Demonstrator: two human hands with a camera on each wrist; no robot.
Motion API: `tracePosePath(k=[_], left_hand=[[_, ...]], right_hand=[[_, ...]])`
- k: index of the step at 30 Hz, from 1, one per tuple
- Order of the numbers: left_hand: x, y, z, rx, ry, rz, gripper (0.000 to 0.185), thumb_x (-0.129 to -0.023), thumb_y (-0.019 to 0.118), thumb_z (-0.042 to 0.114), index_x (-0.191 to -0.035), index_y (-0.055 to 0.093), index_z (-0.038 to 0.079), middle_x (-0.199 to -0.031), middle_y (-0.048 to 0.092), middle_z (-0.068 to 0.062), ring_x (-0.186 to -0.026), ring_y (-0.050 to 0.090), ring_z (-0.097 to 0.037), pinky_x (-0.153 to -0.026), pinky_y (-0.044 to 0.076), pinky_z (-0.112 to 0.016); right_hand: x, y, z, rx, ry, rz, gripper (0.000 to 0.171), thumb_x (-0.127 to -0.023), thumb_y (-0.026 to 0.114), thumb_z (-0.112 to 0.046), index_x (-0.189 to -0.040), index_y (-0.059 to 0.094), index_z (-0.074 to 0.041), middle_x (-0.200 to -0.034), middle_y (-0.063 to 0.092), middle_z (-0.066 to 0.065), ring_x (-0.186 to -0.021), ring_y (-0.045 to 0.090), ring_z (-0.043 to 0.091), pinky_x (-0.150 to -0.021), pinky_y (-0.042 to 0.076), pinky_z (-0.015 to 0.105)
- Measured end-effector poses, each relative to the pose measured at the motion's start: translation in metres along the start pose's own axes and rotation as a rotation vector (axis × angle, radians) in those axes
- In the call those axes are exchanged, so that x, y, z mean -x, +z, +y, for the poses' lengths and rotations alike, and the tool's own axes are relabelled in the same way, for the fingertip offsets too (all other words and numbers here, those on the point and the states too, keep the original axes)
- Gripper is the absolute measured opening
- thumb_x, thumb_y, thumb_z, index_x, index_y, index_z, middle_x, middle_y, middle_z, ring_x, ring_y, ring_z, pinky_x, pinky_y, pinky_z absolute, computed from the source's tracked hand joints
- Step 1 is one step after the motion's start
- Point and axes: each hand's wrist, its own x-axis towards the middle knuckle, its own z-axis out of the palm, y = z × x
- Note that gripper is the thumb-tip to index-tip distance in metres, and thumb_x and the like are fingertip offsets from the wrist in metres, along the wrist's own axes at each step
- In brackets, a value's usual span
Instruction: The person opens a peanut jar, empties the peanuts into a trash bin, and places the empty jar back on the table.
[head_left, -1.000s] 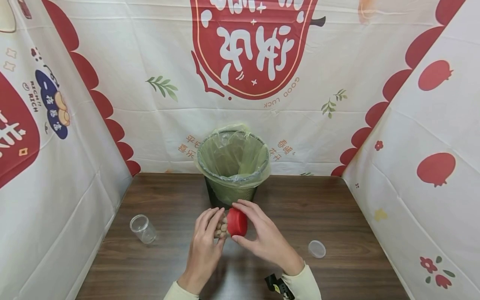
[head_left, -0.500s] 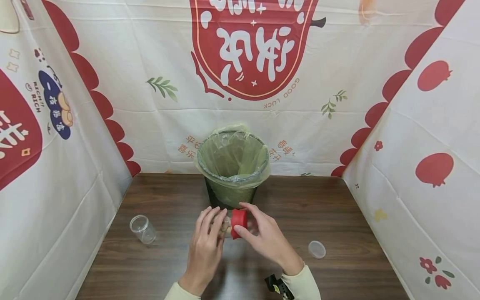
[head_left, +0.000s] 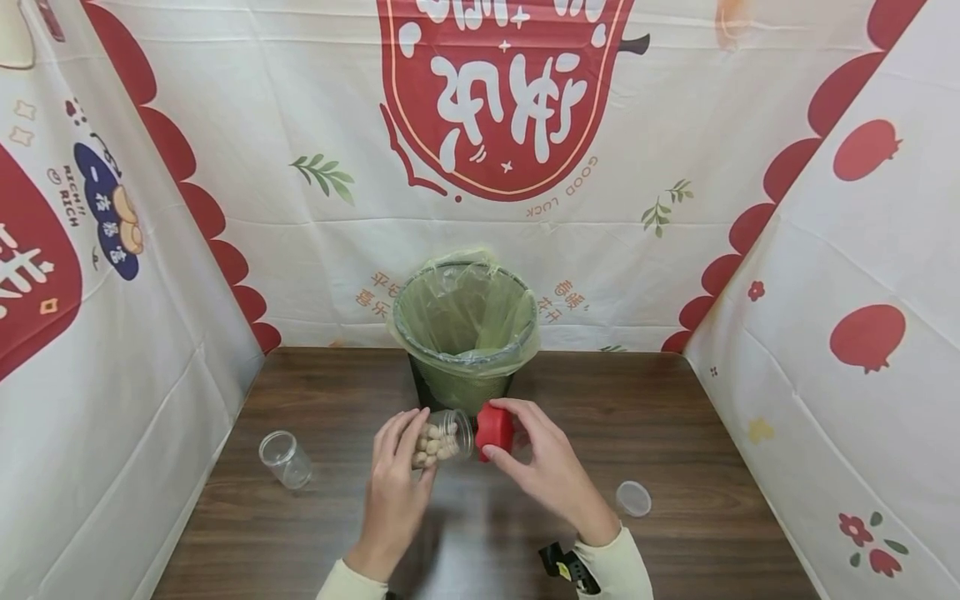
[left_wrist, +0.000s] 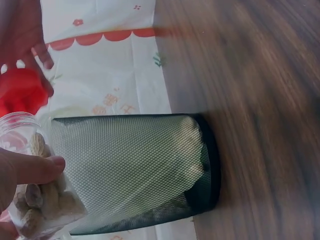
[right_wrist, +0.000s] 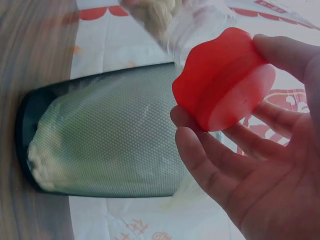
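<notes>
While held sideways, the jar point(head_left: 438, 439) mouth points right toward the red lid point(head_left: 494, 430).

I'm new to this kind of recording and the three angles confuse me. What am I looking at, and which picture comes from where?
There is no machine here: a person works with two bare hands. The wide picture comes from a camera on the person's head, looking down at a dark wooden table walled in by printed cloth. The other two come from cameras strapped to each wrist, so they look sideways and blurry.

The left hand grips a clear jar filled with what look like peanuts. The right hand holds the red lid, which is off the jar. Just behind them stands a mesh bin lined with a green bag.

Also on the table: an empty clear jar at the left and a clear lid at the right.
</notes>
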Motion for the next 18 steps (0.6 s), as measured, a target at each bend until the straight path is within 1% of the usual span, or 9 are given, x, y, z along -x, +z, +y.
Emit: tracePosePath(k=[2, 4, 6, 8, 10, 13, 15, 18], left_hand=[[-0.002, -0.002, -0.002, 0.016, -0.016, 0.001, 0.097, -0.054, 0.097, -0.02, -0.143, 0.067, 0.005, -0.136, 0.068, -0.018, -0.129, 0.061, -0.04, -0.124, 0.026, -0.009], [-0.003, -0.003, -0.005, 0.03, -0.027, 0.002, 0.097, -0.054, 0.097, -0.02, -0.143, 0.066, 0.004, -0.136, 0.067, -0.02, -0.129, 0.061, -0.041, -0.124, 0.025, -0.009], [-0.003, -0.004, -0.007, 0.033, -0.039, 0.005, 0.096, -0.056, 0.096, -0.019, -0.144, 0.065, 0.003, -0.137, 0.067, -0.02, -0.129, 0.061, -0.039, -0.124, 0.027, -0.01], [-0.004, -0.006, -0.008, 0.035, -0.056, 0.007, 0.095, -0.057, 0.096, -0.017, -0.144, 0.065, 0.003, -0.137, 0.066, -0.019, -0.129, 0.061, -0.038, -0.123, 0.037, -0.018], [-0.005, -0.007, -0.01, 0.036, -0.085, 0.005, 0.094, -0.058, 0.096, -0.015, -0.145, 0.064, 0.004, -0.138, 0.066, -0.019, -0.129, 0.061, -0.037, -0.12, 0.046, -0.03], [-0.006, -0.009, -0.011, 0.048, -0.137, -0.004, 0.093, -0.061, 0.097, -0.011, -0.146, 0.062, 0.003, -0.14, 0.065, -0.019, -0.13, 0.062, -0.037, -0.112, 0.052, -0.05], [-0.007, -0.011, -0.012, 0.06, -0.169, -0.011, 0.091, -0.063, 0.097, -0.008, -0.146, 0.061, 0.002, -0.141, 0.064, -0.021, -0.13, 0.062, -0.038, -0.112, 0.052, -0.056], [-0.008, -0.014, -0.014, 0.074, -0.208, -0.014, 0.089, -0.066, 0.096, -0.007, -0.147, 0.059, 0.001, -0.141, 0.063, -0.022, -0.131, 0.061, -0.04, -0.112, 0.051, -0.058]], right_hand=[[0.0, -0.003, 0.002, 0.008, 0.004, 0.006, 0.058, -0.09, 0.088, -0.016, -0.142, 0.064, -0.013, -0.132, 0.069, 0.002, -0.105, 0.066, 0.012, -0.084, 0.063, 0.032], [0.002, -0.006, 0.005, 0.023, 0.015, 0.004, 0.058, -0.09, 0.088, -0.016, -0.143, 0.064, -0.014, -0.134, 0.069, 0.002, -0.106, 0.066, 0.012, -0.085, 0.063, 0.031], [0.003, -0.01, 0.008, 0.036, 0.021, 0.001, 0.059, -0.09, 0.088, -0.015, -0.144, 0.064, -0.014, -0.135, 0.068, 0.003, -0.107, 0.066, 0.013, -0.086, 0.063, 0.031], [0.004, -0.013, 0.012, 0.054, 0.024, 0.002, 0.06, -0.09, 0.088, -0.014, -0.144, 0.063, -0.014, -0.137, 0.068, 0.004, -0.109, 0.066, 0.015, -0.086, 0.063, 0.032], [0.006, -0.018, 0.017, 0.071, 0.03, 0.003, 0.062, -0.089, 0.089, -0.012, -0.145, 0.063, -0.015, -0.14, 0.067, 0.005, -0.112, 0.066, 0.017, -0.087, 0.064, 0.035], [0.008, -0.027, 0.024, 0.11, 0.043, 0.005, 0.065, -0.088, 0.09, -0.009, -0.147, 0.062, -0.015, -0.143, 0.065, 0.007, -0.117, 0.065, 0.022, -0.088, 0.065, 0.038], [0.009, -0.033, 0.029, 0.136, 0.053, 0.004, 0.067, -0.087, 0.09, -0.007, -0.147, 0.061, -0.014, -0.145, 0.064, 0.01, -0.121, 0.064, 0.026, -0.09, 0.066, 0.042], [0.011, -0.042, 0.036, 0.177, 0.066, 0.0, 0.069, -0.086, 0.09, -0.005, -0.148, 0.06, -0.011, -0.147, 0.062, 0.015, -0.126, 0.064, 0.033, -0.093, 0.065, 0.049]])
